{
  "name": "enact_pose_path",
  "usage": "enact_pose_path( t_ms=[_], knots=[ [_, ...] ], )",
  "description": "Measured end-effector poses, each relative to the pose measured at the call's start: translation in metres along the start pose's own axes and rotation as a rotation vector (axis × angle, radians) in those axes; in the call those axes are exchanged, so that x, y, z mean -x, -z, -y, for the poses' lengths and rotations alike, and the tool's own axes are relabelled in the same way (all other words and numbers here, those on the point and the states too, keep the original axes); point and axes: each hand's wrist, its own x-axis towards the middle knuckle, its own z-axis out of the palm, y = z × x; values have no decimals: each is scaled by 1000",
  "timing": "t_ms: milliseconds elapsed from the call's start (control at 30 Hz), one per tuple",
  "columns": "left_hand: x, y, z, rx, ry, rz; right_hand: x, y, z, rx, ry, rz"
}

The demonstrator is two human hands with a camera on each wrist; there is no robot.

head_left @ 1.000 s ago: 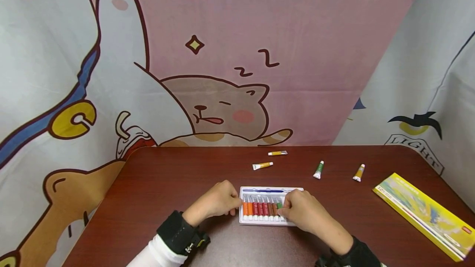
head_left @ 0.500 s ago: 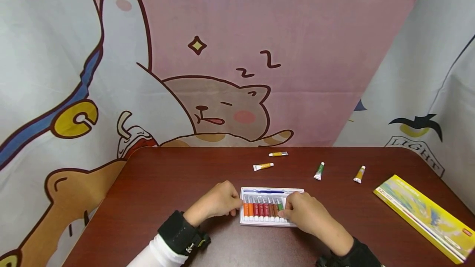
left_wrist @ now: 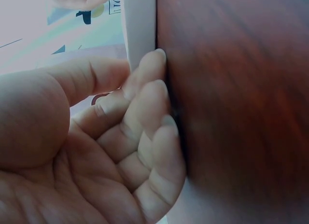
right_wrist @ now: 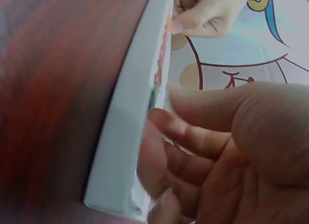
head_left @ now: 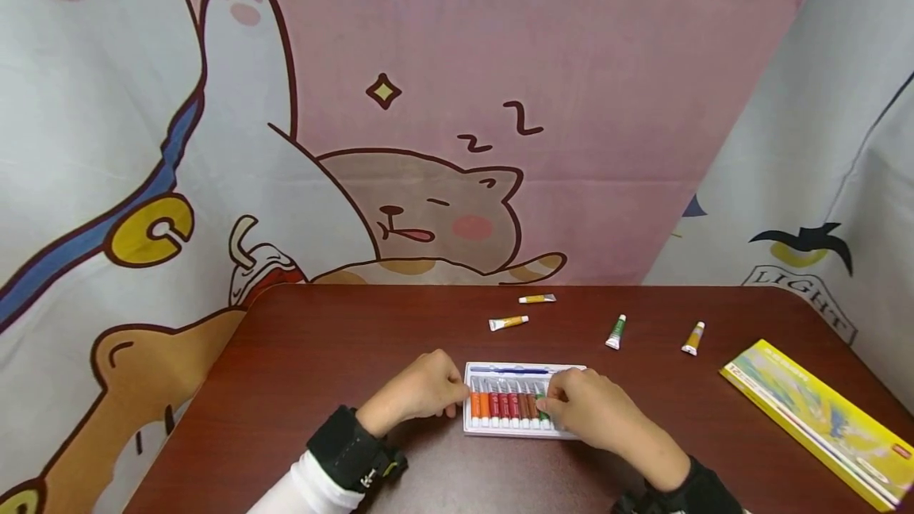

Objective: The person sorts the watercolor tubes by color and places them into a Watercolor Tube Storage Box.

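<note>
A white tray (head_left: 524, 433) of paint tubes lies on the table in front of me. Orange, red and brown tubes (head_left: 503, 404) stand side by side in it, with a blue-handled paintbrush (head_left: 510, 370) along the far side. My left hand (head_left: 424, 387) holds the tray's left end, thumb on top and fingers against its side (left_wrist: 140, 31). Over the right part of the tray, my right hand (head_left: 596, 407) has thumb and forefinger at a green paint tube (head_left: 544, 419), the last visible one in the row. This hand hides the tray's right end. Its other fingers curl beside the tray wall (right_wrist: 123, 113).
Two yellow tubes (head_left: 508, 324) lie beyond the tray. Farther right are a green tube (head_left: 616, 332) and another yellowish tube (head_left: 693, 338). A yellow paint box (head_left: 821, 419) lies slanted at the table's right. A printed cloth (head_left: 571, 101) hangs behind the table (head_left: 321, 339).
Both hands keep their places at the tray. The green tube's lower end shows a little more below my right fingers. The whole head view has shifted slightly.
</note>
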Motion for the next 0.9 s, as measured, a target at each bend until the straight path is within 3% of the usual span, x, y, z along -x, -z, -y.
enact_pose_path(
  t_ms=[167,433,700,900],
  knots=[
    [-1,-2,0,-2,-4,-5,-3,17,-11,15,154,-36],
    [-1,-2,2,-3,-6,-8,-10,39,-49,227,339,-132],
    [-2,-3,3,-8,5,-7,-23,56,-104,468,311,-168],
    [-1,-3,1,1,6,-5,-28,62,-122,554,314,-201]
  ],
)
